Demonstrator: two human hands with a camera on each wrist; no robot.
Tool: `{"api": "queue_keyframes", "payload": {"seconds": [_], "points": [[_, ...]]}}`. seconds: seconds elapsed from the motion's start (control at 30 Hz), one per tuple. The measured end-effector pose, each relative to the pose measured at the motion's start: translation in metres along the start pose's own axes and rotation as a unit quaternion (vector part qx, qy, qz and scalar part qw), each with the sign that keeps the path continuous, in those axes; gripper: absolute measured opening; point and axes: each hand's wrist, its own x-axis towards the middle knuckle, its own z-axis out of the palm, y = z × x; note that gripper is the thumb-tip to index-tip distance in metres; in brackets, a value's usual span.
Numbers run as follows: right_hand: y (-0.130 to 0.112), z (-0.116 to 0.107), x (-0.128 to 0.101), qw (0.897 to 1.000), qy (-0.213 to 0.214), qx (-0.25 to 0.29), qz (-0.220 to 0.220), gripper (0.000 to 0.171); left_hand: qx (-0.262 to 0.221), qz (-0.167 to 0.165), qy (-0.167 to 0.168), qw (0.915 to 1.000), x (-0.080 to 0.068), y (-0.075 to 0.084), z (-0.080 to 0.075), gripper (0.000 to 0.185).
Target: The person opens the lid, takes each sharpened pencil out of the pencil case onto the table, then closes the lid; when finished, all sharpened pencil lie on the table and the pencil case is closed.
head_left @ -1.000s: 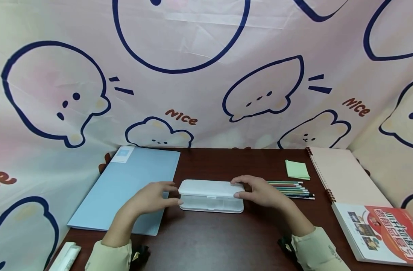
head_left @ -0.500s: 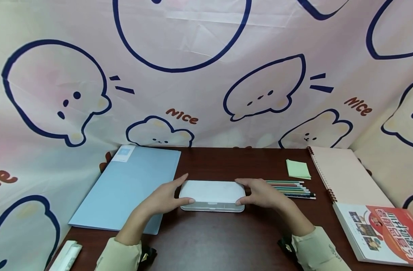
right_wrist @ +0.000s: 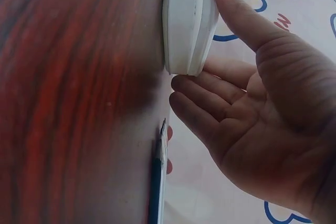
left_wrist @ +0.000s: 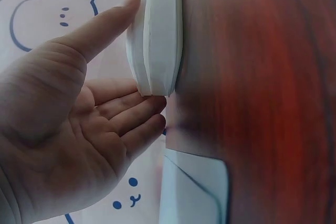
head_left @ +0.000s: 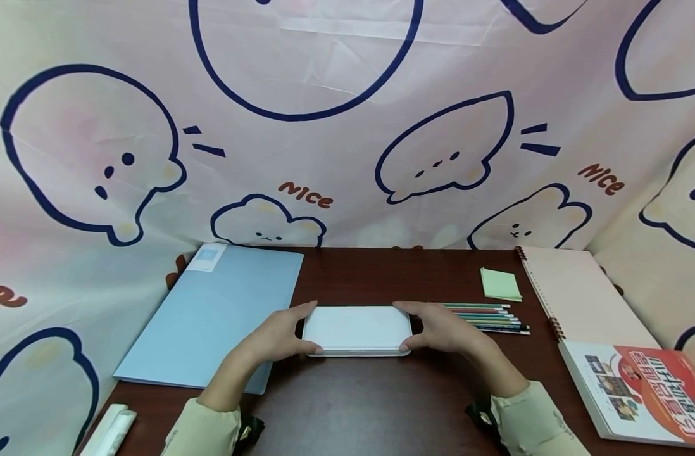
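A white pencil case (head_left: pixel 357 327) lies flat on the dark table, its lid down on its base. My left hand (head_left: pixel 276 339) holds its left end, thumb at the front edge and index finger at the back corner. At the opposite end my right hand (head_left: pixel 438 326) grips it the same way. In the left wrist view the thumb rests on the lid of the case (left_wrist: pixel 160 35), with the other fingers at its end. The right wrist view has the thumb on the case (right_wrist: pixel 184 24) and fingertips against its end.
Several pencils (head_left: pixel 490 318) lie right of the right hand, below green sticky notes (head_left: pixel 500 284). A blue folder (head_left: pixel 228 304) is at left, with a white-green item (head_left: pixel 109 430) in front. At right are a spiral notebook (head_left: pixel 587 297) and a thick book (head_left: pixel 638 392).
The pencil case's lid has come down from partly raised to closed. My left hand has moved right onto the case's end, and both thumbs now rest at its front edge.
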Motion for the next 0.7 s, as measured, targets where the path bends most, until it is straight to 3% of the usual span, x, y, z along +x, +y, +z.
{"api": "queue_keyframes", "payload": {"seconds": [0.33, 0.7], "points": [[0.000, 0.003, 0.000, 1.000, -0.001, -0.013, 0.005, 0.084, -0.012, -0.013, -0.001, 0.9998, 0.000, -0.004, 0.006, 0.092], [-0.009, 0.003, 0.001, 0.998, 0.003, -0.059, 0.000, 0.083, 0.014, -0.009, 0.004, 0.9999, -0.005, -0.002, 0.004, 0.095]]}}
